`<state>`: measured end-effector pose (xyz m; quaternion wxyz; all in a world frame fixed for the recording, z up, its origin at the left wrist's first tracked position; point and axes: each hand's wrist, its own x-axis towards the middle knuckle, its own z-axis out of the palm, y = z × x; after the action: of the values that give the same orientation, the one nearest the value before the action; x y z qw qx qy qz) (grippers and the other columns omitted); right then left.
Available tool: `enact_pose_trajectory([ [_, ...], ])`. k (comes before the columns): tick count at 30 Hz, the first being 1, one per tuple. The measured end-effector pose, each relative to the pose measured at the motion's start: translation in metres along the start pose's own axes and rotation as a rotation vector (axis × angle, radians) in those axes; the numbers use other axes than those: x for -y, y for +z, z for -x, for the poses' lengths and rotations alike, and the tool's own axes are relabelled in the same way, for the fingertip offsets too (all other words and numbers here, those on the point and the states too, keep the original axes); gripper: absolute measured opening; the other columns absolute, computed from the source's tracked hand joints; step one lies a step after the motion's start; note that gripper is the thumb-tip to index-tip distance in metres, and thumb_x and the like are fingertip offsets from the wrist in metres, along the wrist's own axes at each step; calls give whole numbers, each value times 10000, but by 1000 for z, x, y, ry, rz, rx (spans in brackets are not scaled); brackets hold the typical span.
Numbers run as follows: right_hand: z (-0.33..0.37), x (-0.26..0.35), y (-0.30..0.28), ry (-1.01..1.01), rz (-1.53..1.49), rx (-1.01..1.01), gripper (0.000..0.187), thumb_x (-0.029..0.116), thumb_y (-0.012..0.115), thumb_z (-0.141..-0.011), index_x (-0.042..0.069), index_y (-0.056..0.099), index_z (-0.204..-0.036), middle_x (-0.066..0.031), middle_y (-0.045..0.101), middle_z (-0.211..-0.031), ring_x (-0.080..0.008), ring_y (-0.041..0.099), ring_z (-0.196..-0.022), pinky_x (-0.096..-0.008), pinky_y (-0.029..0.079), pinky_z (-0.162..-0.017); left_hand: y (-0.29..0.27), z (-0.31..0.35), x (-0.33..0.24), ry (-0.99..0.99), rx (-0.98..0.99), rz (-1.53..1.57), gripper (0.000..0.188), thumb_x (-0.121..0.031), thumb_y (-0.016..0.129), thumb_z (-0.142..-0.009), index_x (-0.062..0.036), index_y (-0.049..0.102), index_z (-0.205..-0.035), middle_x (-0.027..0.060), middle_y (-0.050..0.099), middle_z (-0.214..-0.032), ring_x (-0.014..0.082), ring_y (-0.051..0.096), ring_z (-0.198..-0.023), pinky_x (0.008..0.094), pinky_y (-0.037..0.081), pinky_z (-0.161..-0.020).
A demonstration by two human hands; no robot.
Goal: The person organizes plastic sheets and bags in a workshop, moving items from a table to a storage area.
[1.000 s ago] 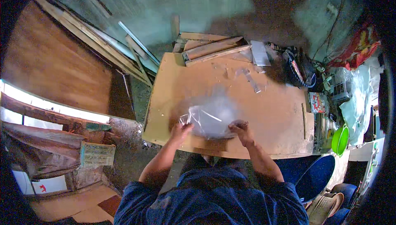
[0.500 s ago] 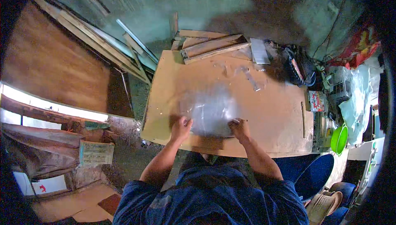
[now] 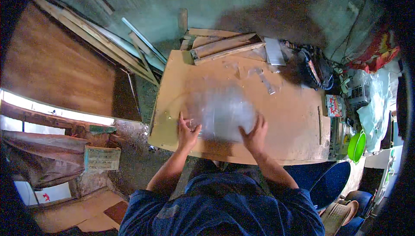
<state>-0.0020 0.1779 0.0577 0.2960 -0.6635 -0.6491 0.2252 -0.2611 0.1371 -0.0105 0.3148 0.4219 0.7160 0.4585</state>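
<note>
A clear plastic sheet or bag (image 3: 225, 113), blurred and shiny, lies on the tan board tabletop (image 3: 294, 119) in front of me. Its exact kind is hard to make out. At its left edge is my left hand (image 3: 188, 135), thumb and fingers spread apart. My right hand (image 3: 255, 135) rests by the plastic's right edge, fingers stretched forward and thumb apart. Both hands seem to touch the film without pinching it.
Scraps of clear film (image 3: 262, 78) lie farther back. Behind them stand a long wooden box (image 3: 229, 51) and a black bag (image 3: 309, 69). A thin stick (image 3: 320, 125) lies near the right edge. A green basin (image 3: 356, 146) and a dark blue round container (image 3: 330, 184) are at the right.
Both hands have loosened from a pinch on the plastic's near corners. The fingers have spread, and the right hand has shifted slightly outward. The plastic looks flatter and smoother.
</note>
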Motion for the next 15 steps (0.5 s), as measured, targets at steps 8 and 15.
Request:
enact_pose_trajectory([
  [8, 34, 19, 46, -691, 403, 371, 574, 250, 559, -843, 149, 365, -1373, -215, 299, -1421, -402, 290, -1321, -524, 277, -1063, 0, 0, 3, 16, 233, -128, 880, -249, 681, -817, -35, 105, -1448, 243, 468, -1247, 301, 573, -1046, 392, 479, -857],
  [15, 23, 1, 72, -716, 402, 427, 524, 245, 504, -853, 103, 395, -1345, -189, 408, -1358, -371, 387, -1262, -490, 317, -1049, -13, 1, -19, -164, 180, 67, 835, -258, 655, -841, -29, 126, -1445, 261, 446, -1273, 342, 481, -1152, 442, 423, -931],
])
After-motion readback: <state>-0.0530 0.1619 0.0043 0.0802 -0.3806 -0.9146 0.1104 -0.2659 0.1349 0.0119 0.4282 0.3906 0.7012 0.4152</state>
